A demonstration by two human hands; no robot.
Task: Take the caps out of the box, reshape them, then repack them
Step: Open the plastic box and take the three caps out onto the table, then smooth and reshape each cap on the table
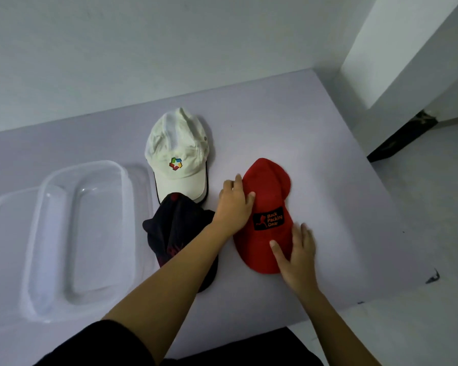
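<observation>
A red cap [269, 199] with a black "Back Packing Gear" patch lies on the pale table, brim toward me. My left hand [234, 203] rests flat against its left side, thumb on the crown. My right hand [298, 256] lies with straight fingers on the brim's right edge. A white cap [177, 157] with a coloured logo sits behind and to the left. A crumpled dark cap [176, 233] lies under my left forearm. The clear plastic box [53, 233] stands empty at the left.
The box's clear lid [140, 180] lies under or beside the box. The table [328, 143] ends at the right, with floor and a dark object [402, 136] beyond. A white wall runs along the back.
</observation>
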